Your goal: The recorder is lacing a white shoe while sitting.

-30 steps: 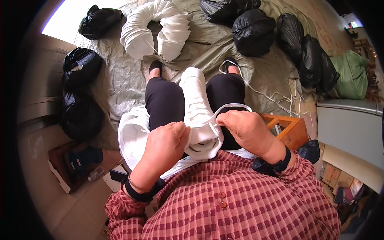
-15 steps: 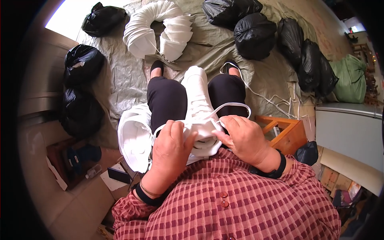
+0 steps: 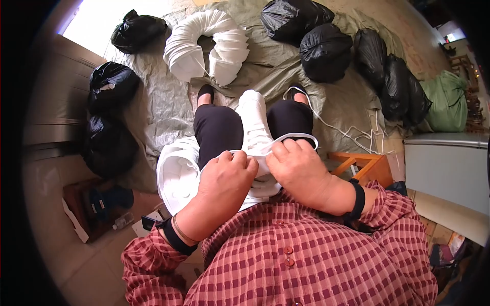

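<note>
A white high-top shoe lies across my lap between my knees, toe pointing away and its opening towards me. My left hand is closed at the left side of the opening, its fingertips pinching a white shoelace. On the opposite side, my right hand is closed on the lace too, which loops out over my right knee. My hands hide part of the lacing and the opening. Beside my left thigh rests a bundle of white shoe uppers.
Ahead on a grey-green sheet lies a ring of stacked white pieces. Black bags stand around it, with a green sack at right. A wooden stool and grey cabinet are to my right. Loose white cord trails past my right foot.
My hands have come nearer each other over the shoe opening, and their fingers have closed in more. The lace loop on the right has become flatter. My left elbow has swung outward.
</note>
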Tool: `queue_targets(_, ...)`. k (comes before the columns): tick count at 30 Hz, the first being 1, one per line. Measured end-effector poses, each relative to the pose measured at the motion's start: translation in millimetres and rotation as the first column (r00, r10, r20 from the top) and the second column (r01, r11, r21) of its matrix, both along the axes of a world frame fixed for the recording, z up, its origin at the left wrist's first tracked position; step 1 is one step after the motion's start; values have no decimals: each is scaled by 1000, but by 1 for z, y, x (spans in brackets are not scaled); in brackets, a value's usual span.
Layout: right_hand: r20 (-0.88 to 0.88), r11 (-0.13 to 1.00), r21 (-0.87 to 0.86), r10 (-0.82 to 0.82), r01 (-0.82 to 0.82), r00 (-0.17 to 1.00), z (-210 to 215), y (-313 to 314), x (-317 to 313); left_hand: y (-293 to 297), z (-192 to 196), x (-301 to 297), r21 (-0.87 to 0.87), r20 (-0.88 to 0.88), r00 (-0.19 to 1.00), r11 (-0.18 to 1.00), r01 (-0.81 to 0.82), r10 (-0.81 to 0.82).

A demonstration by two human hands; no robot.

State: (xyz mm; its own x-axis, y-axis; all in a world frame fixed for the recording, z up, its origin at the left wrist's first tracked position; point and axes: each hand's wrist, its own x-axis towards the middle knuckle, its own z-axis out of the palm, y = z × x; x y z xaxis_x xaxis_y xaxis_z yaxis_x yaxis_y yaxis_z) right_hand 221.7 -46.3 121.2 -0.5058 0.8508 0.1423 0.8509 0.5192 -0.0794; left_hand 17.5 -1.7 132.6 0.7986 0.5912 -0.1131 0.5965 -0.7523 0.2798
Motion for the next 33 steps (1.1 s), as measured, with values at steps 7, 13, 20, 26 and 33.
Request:
queue_targets(7, -903, 677, -430, -309, -597, 300, 46, 11, 15, 11, -23, 5, 143, 429, 903, 986, -81, 12)
queue_targets(13, -647, 648, -720, -756, -249, -97, 8, 8, 17, -4, 22, 24, -464, 750, 491, 882, -89, 444)
queue_targets(20, -725, 696, -674, -687, -249, 44, 12, 6, -1, -15, -8, 24, -919, 392, 271, 387, 74, 879)
queue_targets(26, -644, 611, -745, -763, -268, 53, 13, 5, 2, -13, -5, 22, -941, 337, 305, 321, 103, 891)
queue_targets(33, -711, 896, -441, -311, -55, 631, 14, 18, 20, -20, -9, 7, -790, 587, 352, 611, 50, 730)
